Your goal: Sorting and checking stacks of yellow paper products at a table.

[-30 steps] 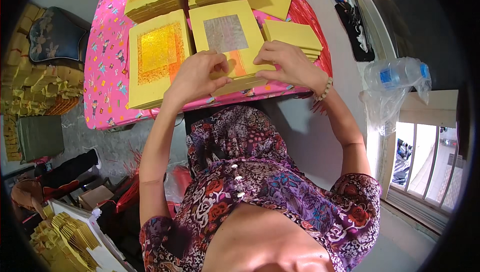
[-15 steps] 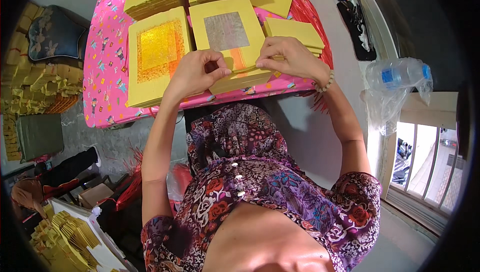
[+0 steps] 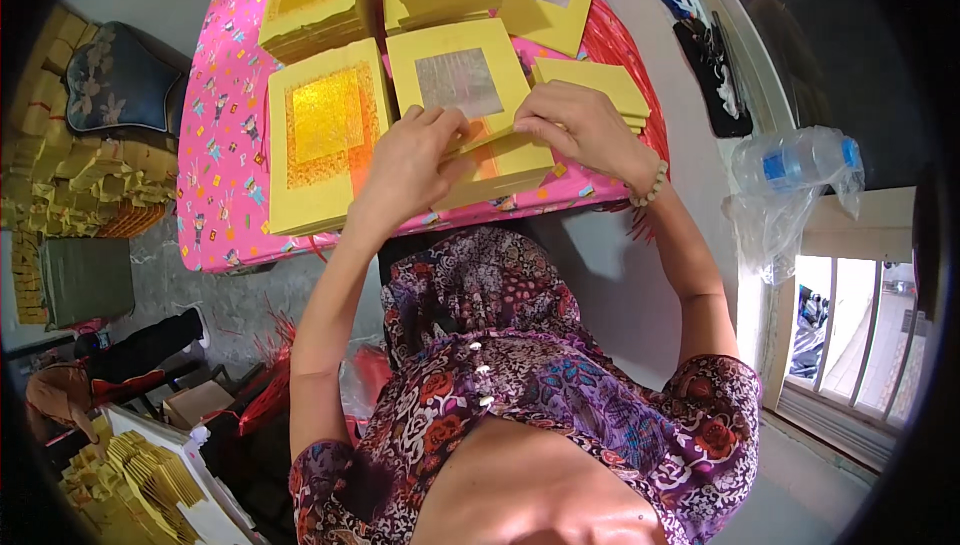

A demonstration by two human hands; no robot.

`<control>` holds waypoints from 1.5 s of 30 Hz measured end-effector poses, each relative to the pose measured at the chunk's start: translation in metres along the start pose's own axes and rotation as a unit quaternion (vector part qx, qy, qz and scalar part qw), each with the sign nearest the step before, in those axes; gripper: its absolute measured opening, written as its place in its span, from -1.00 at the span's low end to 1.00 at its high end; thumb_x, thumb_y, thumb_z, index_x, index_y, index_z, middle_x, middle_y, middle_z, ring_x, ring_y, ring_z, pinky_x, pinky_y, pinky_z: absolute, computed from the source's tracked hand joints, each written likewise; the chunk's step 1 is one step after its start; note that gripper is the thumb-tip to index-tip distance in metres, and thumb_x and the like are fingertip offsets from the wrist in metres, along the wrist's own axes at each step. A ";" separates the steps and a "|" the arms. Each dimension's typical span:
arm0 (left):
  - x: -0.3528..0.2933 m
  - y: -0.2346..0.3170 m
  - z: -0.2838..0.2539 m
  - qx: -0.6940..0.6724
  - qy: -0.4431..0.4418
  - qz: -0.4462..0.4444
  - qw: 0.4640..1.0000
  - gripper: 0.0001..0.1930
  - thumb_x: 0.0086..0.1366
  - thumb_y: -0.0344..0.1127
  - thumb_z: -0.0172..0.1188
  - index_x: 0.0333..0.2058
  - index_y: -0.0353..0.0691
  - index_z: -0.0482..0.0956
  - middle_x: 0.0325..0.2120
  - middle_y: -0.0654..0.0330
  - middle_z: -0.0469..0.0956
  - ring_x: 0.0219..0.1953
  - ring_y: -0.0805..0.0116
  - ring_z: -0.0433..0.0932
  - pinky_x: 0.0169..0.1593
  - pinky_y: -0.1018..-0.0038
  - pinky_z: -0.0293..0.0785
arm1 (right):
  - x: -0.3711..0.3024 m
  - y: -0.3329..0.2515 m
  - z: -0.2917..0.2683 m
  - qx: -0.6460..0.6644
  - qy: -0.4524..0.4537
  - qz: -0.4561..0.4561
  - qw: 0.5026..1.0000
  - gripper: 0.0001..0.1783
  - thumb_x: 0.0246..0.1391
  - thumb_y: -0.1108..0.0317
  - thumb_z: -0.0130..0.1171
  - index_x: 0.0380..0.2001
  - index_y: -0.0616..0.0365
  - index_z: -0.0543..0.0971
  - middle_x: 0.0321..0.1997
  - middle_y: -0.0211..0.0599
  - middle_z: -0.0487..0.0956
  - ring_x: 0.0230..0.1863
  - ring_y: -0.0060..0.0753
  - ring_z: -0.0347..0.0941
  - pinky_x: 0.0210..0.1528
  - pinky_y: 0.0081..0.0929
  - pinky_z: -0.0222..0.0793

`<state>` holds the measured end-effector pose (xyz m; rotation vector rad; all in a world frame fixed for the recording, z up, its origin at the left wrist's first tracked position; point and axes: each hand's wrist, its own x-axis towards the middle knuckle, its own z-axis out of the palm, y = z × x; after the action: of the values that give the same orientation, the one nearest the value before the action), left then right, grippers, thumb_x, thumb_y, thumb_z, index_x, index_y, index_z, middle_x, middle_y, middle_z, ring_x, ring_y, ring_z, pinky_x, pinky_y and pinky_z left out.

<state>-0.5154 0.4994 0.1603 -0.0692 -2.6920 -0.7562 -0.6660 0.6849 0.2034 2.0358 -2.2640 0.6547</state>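
Observation:
A stack of yellow paper sheets [image 3: 490,171] lies at the table's near edge in front of me. Its top yellow paper sheet [image 3: 408,63] carries a silver square, and its near edge is raised off the sheets below, where an orange band shows. My left hand [image 3: 412,167] curls its fingers over the left part of that raised edge, thumb partly hidden. The edge's right part is pinched between thumb and fingers of my right hand [image 3: 585,133], which has a beaded bracelet at the wrist.
Left of my hands lies a gold-faced paper stack [image 3: 335,120]; more stacks [image 3: 318,0] stand behind. Smaller yellow sheets [image 3: 600,80] and red strings [image 3: 630,55] lie to the right on the pink patterned tablecloth [image 3: 225,135]. A plastic bottle [image 3: 795,160] is at far right.
My left fingers have moved from a pinch at the sheet's near edge to lying over it, farther from me. My right hand keeps its pinch. The whole view has shifted slightly.

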 end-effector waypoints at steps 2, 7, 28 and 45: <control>0.003 -0.001 0.001 0.018 0.040 0.005 0.999 -0.81 0.09 -0.35 0.23 -0.31 -0.24 0.48 -0.44 0.03 0.48 -0.33 0.06 0.45 -0.22 0.23 0.39 | 0.004 0.000 -0.001 0.031 0.075 0.010 0.997 -0.78 0.00 0.37 0.22 -0.25 0.17 0.53 -0.36 -0.32 0.50 -0.21 -0.28 0.47 -0.17 -0.44 0.38; 0.010 0.002 -0.016 -0.044 0.111 -0.128 0.985 -0.69 0.18 -0.40 0.10 -0.07 -0.21 0.46 -0.47 -0.01 0.54 -0.36 0.12 0.54 -0.31 0.27 0.45 | 0.007 0.010 0.022 0.207 0.317 0.174 0.909 -0.48 -0.02 0.37 0.28 0.03 0.15 0.36 -0.08 -0.30 0.43 -0.03 -0.40 0.39 0.02 -0.48 0.36; 0.017 -0.006 0.002 -0.191 0.220 -0.048 0.955 -0.69 0.12 -0.43 0.24 -0.17 -0.32 0.40 -0.20 0.15 0.42 -0.10 0.35 0.43 0.01 0.49 0.32 | 0.019 -0.009 0.023 0.441 0.149 0.133 0.875 -0.24 -0.14 0.33 0.37 0.13 0.26 0.26 0.05 -0.21 0.44 0.10 -0.37 0.35 0.13 -0.41 0.29; 0.033 0.004 0.033 -0.426 0.214 -0.018 0.879 -0.46 0.14 -0.57 0.14 0.10 -0.32 0.20 -0.05 0.07 0.41 0.06 0.32 0.37 0.13 0.44 0.27 | 0.013 0.001 0.032 0.429 0.161 0.186 0.869 -0.44 -0.08 0.46 0.30 0.04 0.28 0.38 -0.03 -0.27 0.51 -0.01 -0.49 0.42 0.05 -0.49 0.35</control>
<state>-0.5562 0.5186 0.1472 -0.0526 -1.7813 -1.6837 -0.6603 0.6623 0.1780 1.4547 -2.3743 2.1621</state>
